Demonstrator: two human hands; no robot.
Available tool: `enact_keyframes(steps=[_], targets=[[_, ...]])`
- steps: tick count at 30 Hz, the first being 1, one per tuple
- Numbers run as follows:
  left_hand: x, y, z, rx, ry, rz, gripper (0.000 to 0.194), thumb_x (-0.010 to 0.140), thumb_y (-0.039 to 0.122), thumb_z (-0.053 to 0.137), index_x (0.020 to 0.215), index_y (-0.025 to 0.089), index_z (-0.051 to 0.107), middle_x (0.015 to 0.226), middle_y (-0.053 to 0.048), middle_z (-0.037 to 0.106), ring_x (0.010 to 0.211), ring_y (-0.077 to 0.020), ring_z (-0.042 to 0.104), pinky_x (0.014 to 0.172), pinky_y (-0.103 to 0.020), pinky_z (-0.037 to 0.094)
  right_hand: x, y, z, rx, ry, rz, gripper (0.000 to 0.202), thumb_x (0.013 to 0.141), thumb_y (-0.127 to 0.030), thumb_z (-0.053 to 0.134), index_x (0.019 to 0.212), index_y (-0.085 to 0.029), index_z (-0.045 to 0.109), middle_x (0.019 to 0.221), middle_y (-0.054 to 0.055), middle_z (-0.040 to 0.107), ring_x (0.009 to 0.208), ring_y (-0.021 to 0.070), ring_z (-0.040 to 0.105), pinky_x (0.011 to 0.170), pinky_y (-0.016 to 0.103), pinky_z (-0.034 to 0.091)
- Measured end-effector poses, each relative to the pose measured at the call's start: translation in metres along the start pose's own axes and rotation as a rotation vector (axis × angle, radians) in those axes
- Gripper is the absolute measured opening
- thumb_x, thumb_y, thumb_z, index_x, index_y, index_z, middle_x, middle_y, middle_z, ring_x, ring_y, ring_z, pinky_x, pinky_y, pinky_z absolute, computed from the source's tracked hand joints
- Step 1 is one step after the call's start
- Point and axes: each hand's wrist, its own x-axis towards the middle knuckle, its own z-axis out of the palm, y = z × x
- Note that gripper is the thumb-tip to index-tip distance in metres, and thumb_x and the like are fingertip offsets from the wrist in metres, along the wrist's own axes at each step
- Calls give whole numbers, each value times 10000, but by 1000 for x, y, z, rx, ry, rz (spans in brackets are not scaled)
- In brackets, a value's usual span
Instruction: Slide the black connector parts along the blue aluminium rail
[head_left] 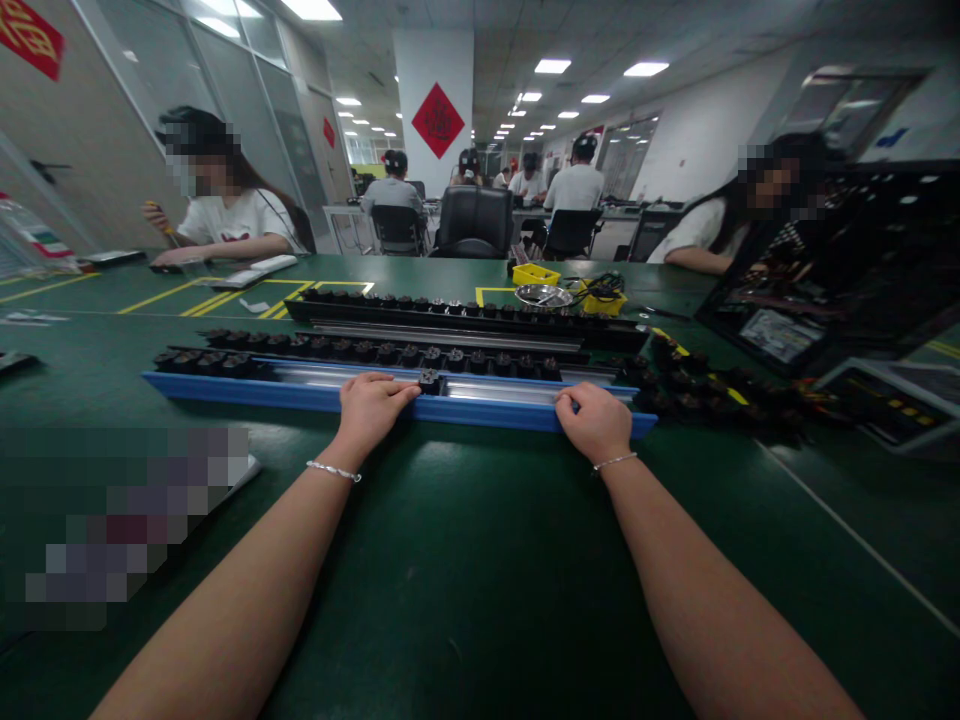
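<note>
A long blue channel rail (487, 408) with a silvery inner track lies across the green table in front of me. My left hand (369, 408) rests over the rail, its fingers pressed together and their tips at a small black socket module (429, 381) seated in the track. My right hand (598, 413) is closed over the rail near its right end, thumb and curled forefinger at the front wall. More black socket modules (229, 365) sit at the rail's left end. Just behind runs another row of similar modules (386, 353).
Farther back lies a black rail (450, 315) with modules. Behind it are a metal dish (543, 296) and a yellow bin (535, 274). A heap of black modules (697, 385), an open computer case (810, 270) and a metal box (892, 400) occupy the right. Co-workers sit across the table.
</note>
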Motion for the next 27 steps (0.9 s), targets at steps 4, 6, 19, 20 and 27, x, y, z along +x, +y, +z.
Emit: enact_keyframes(steps=[4,6,19,20,27], targets=[[0,-2,0,-20,-16,35,225,790,430,546,890,324,718,929,5,712,1015,-220,550,942,-407,320,0,0,0,1,0,-2,242,768,-238,449,710,-212,682,757,18,663,703,153,552,591,256,330],[-1,-3,0,-35,-8,74,229,786,432,552,901,321,717,919,5,714,987,-210,557,932,-390,335,0,0,0,1,3,-3,247,770,-239,446,707,-212,683,744,22,658,699,153,548,590,256,331],[-2,-1,1,-30,-52,146,300,753,442,593,986,281,693,919,-22,704,955,-208,559,909,-379,384,0,1,0,9,-10,-7,250,768,-233,442,707,-212,683,748,20,659,710,150,557,588,255,334],[-3,-1,1,-31,-55,150,306,753,440,593,989,273,692,915,-26,700,949,-206,563,900,-368,395,0,1,0,10,-11,-6,251,768,-232,441,705,-212,683,747,20,659,713,150,558,590,254,335],[-5,1,1,-28,-42,204,266,760,396,593,964,259,694,938,-32,684,944,-200,566,880,-341,414,0,0,0,7,-9,-5,248,766,-233,442,703,-212,682,748,19,660,711,153,560,595,256,342]])
